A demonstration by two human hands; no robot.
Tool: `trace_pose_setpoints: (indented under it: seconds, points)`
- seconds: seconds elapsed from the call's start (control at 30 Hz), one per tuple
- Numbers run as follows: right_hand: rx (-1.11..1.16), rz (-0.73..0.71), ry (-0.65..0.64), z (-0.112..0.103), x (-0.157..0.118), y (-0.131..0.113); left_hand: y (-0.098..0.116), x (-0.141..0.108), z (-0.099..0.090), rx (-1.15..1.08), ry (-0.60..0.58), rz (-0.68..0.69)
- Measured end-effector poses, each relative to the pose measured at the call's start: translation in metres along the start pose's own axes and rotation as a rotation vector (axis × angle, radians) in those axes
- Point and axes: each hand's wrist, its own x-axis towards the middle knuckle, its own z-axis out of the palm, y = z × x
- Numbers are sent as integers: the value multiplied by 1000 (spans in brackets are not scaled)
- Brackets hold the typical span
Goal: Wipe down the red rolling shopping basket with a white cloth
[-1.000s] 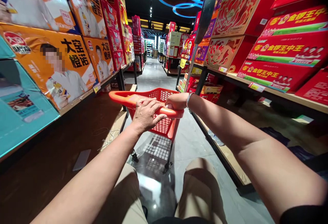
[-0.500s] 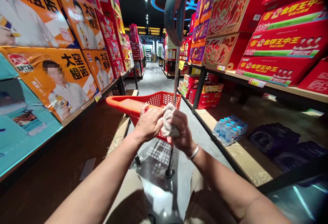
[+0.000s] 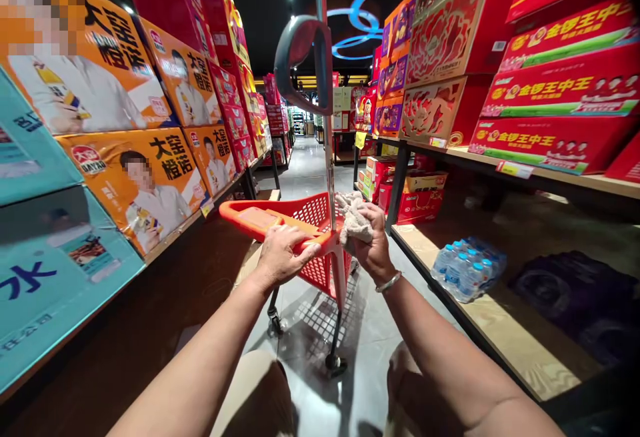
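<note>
An orange-red plastic shopping cart [image 3: 245,213] with perforated sides stands in front of my knees, turned at an angle. My left hand [image 3: 285,255] is closed over its near rim, fingers on top and thumb along the edge. Bunched in my right hand [image 3: 376,247] is a pale, crumpled cloth [image 3: 356,218], beside the cart's right corner. A metal pole [image 3: 328,150] rises at that corner, with a dark grey loop handle [image 3: 283,67] high on it. The cloth is right beside the pole; whether it touches is unclear.
Orange drink cartons [image 3: 145,183] and turquoise cartons [image 3: 60,277] fill the left shelf. Red boxes [image 3: 530,140] line the right shelf, above wrapped water bottles [image 3: 467,269] on a low wooden board. A grey tiled aisle [image 3: 303,163] runs ahead between the shelves.
My hands have moved apart: the right, with the cloth, went right of the pole, while the left stays on the rim. The view has shifted, and the pole and loop handle appear farther left.
</note>
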Motion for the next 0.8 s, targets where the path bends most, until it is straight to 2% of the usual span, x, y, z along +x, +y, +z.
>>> trace_pose_setpoints:
  seconds: [0.1, 0.2, 0.3, 0.37, 0.43, 0.47, 0.53, 0.67, 0.7, 0.77, 0.8]
  points:
    - [7, -40, -69, 15, 20, -18, 0, -3, -1, 5, 21, 7]
    - [3, -65, -24, 35, 44, -19, 0, -6, -2, 8, 5, -10]
    - [20, -165, 82, 49, 97, -25, -1, -5, -1, 22, 4, -18]
    - [41, -225, 143, 54, 138, -38, -1, -5, 0, 32, 4, -22]
    - [48, -273, 180, 57, 167, -52, 0, -5, 1, 33, -1, -37]
    - [43, -292, 187, 58, 173, -56, 0, -5, 1, 28, 1, -46]
    - [6, -326, 138, 57, 167, -58, 0, -6, 0, 22, 5, -53]
    - [-80, -408, -235, 34, 126, -52, -4, -7, -5, 13, 13, -33]
    - [-71, -431, -267, 25, 123, -55, -5, -8, -7, 7, 12, -27]
    - [-44, -423, -151, 10, 136, -72, -6, -8, -9, -4, 8, -20]
    - [-34, -399, -8, 6, 151, -86, -6, -8, -10, -5, 6, -20]
